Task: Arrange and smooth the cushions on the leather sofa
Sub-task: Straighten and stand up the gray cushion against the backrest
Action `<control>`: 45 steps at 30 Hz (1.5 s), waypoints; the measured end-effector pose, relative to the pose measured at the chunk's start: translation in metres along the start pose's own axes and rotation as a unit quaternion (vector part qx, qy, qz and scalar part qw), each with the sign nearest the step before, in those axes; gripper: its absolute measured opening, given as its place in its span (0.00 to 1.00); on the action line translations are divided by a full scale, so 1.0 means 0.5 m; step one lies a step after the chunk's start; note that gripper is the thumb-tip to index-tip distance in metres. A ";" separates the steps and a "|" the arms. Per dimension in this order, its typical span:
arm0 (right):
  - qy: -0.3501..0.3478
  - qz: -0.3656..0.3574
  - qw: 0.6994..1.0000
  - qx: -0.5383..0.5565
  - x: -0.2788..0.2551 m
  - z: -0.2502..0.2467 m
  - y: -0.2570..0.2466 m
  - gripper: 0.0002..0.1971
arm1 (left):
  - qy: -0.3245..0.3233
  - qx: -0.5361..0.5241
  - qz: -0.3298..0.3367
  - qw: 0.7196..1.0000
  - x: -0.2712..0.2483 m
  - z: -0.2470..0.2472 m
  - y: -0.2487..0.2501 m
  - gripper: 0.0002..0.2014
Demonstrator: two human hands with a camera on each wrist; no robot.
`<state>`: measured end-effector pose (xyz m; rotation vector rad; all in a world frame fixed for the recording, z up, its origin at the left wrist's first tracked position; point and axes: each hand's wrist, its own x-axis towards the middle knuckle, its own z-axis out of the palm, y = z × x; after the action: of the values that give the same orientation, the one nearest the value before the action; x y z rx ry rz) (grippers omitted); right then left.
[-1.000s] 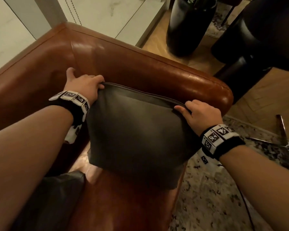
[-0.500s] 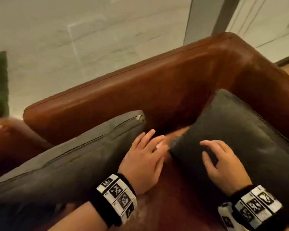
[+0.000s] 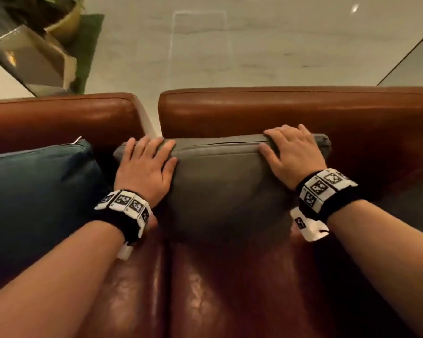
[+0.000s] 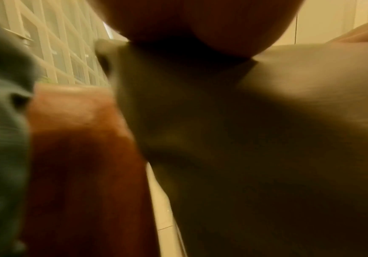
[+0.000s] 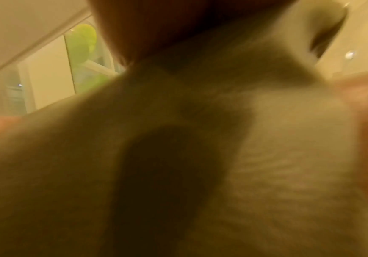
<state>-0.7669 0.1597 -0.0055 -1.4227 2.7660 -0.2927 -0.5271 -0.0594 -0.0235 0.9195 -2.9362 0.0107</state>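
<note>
A grey cushion stands upright against the backrest of the brown leather sofa. My left hand lies flat over its top left corner, fingers straight and spread. My right hand holds the top edge near the right corner, fingers curled over the edge and thumb on the front face. In the blurred left wrist view the grey cushion fills the picture beneath the palm. The right wrist view shows only the grey cushion close up.
A dark blue-green cushion leans against the neighbouring sofa section on the left, a narrow gap between the two backrests. The glossy seat runs toward me. A potted plant and a glass-topped piece stand on the pale floor behind.
My view has swung left from the sofa's right end. Both hands left the dark cushion in the corner and now rest on the top corners of the grey cushion, which stands upright.
</note>
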 end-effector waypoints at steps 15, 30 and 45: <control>-0.051 0.000 0.997 -0.059 -0.009 -0.080 0.104 0.21 | -0.046 -0.019 0.026 0.998 0.074 -0.053 -0.011 0.19; -0.017 0.040 0.999 0.031 0.053 0.005 0.072 0.13 | 0.019 -0.034 0.038 0.998 0.111 0.002 0.105 0.18; -0.035 0.014 0.999 -0.015 0.019 0.015 0.114 0.30 | -0.040 0.043 0.066 0.996 0.121 0.018 0.033 0.19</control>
<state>-0.8175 0.1833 -0.0222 -1.3709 2.7424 -0.1980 -0.5866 -0.0803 -0.0287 0.7523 -3.0877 0.1109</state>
